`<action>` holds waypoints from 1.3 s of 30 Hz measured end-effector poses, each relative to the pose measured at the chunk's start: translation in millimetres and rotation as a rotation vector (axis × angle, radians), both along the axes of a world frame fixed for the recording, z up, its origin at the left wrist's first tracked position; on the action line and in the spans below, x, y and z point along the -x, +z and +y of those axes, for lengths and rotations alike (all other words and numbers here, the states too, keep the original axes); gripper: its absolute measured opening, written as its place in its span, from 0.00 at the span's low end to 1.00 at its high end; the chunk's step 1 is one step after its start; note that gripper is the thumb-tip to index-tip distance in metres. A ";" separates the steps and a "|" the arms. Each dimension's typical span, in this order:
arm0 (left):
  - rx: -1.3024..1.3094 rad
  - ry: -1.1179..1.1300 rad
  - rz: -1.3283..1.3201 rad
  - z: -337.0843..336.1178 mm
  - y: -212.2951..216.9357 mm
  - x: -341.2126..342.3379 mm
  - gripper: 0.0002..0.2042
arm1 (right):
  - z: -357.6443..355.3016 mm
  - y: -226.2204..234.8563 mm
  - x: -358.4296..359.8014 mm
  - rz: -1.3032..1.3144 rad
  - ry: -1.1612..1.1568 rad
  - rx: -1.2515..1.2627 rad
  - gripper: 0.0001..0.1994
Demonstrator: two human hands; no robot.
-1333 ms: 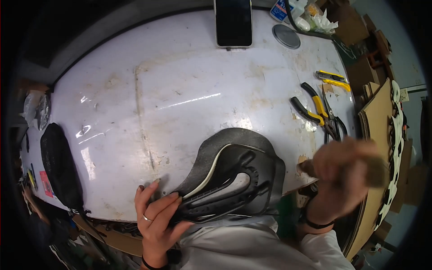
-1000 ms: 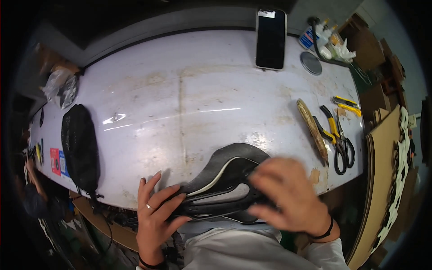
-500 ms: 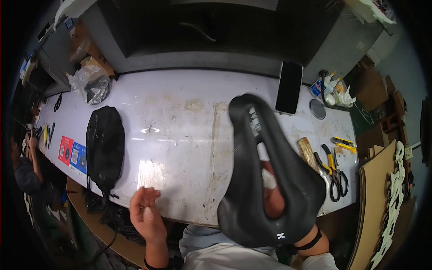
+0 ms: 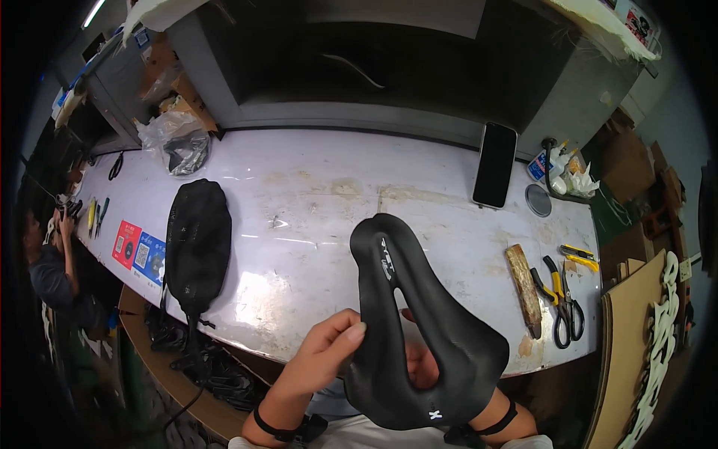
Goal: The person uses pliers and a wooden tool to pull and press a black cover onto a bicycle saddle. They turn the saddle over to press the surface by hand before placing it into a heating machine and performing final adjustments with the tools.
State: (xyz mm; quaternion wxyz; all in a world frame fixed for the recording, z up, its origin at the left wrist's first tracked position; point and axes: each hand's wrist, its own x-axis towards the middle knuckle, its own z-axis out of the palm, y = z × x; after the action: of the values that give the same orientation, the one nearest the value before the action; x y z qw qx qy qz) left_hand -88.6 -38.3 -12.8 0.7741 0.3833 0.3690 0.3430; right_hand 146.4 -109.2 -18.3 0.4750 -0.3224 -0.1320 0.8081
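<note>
A black bicycle saddle [image 4: 465,340] with a long central slot is held up over the front edge of the bench, its narrow nose pointing away from me. My left hand [image 4: 327,348] pinches its left side, thumb on top and the other fingers out of sight behind the edge. Underneath, my right hand [image 4: 423,367] supports the saddle; parts of its fingers and palm show through the slot, and the rest is covered. To the left lies a black drawstring pouch [image 4: 198,243].
A phone [image 4: 495,166] stands at the back right. Right of the saddle lie a worn wooden stick [image 4: 522,288], pliers [image 4: 555,280], scissors [image 4: 568,310] and a yellow utility knife [image 4: 580,258]. A plastic bag [image 4: 179,142] sits back left. Another person [image 4: 52,269] works at far left.
My left hand has moved right, from empty over the bench edge to a hold on the saddle's left side. The saddle has come down and slightly left in view.
</note>
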 end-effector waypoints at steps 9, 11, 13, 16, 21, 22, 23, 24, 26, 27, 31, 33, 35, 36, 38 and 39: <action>-0.419 -0.082 0.561 14.2 21.2 -9.7 0.17 | -15.8 -14.6 -54.4 -1.027 0.052 -0.390 0.21; -0.509 -0.198 0.683 20.8 7.2 -9.2 0.18 | -7.2 14.2 -61.2 -1.066 -0.054 -0.212 0.16; -0.553 -0.201 0.745 21.3 7.6 -8.9 0.18 | 5.6 34.1 -52.9 -1.019 -0.065 -0.190 0.16; -0.679 -0.208 0.904 21.5 13.7 -16.9 0.18 | 17.8 30.3 -39.5 -1.579 -0.021 -0.652 0.16; -0.983 -0.075 1.273 10.6 10.2 -30.8 0.17 | 38.7 30.7 -14.9 -1.896 0.116 -0.715 0.18; -1.025 -0.048 1.307 8.6 10.9 -35.3 0.16 | 41.3 34.7 -14.4 -1.926 0.168 -0.693 0.16; -1.062 -0.022 1.341 6.6 9.9 -38.4 0.15 | 42.8 35.6 -14.7 -1.954 0.224 -0.669 0.15; -1.050 -0.056 1.389 4.5 7.6 -39.3 0.15 | 42.8 33.7 -15.8 -1.950 0.230 -0.663 0.15; -1.050 -0.085 1.399 3.3 4.0 -37.7 0.15 | 42.7 29.3 -20.9 -2.002 0.238 -0.707 0.15; -1.057 -0.108 1.407 4.0 2.6 -37.1 0.16 | 42.0 26.9 -23.3 -2.000 0.248 -0.694 0.15; -1.073 -0.162 1.390 11.2 -0.5 -33.7 0.16 | 41.0 18.6 -30.2 -2.020 0.314 -0.802 0.16; -1.068 -0.206 1.369 10.4 -1.2 -29.8 0.17 | 42.7 18.0 -30.3 -2.003 0.356 -0.810 0.16; -1.081 -0.250 1.363 10.8 -3.9 -32.3 0.17 | 43.8 19.8 -30.3 -1.967 0.379 -0.813 0.16; -1.104 -0.278 1.359 11.2 -4.4 -33.9 0.16 | 43.6 19.3 -30.2 -1.962 0.389 -0.798 0.16; -1.099 -0.308 1.342 13.3 -2.3 -36.4 0.16 | 43.6 15.9 -28.7 -1.897 0.410 -0.794 0.13; -1.102 -0.322 1.331 14.5 -2.7 -36.6 0.16 | 45.4 13.9 -26.6 -1.886 0.424 -0.783 0.13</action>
State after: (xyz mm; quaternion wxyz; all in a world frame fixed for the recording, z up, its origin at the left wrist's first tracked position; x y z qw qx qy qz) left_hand -52.0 -23.8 -15.6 0.1421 0.8703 0.4671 0.0644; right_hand 173.0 -63.8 -4.4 0.0989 -0.6163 -0.7563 0.1958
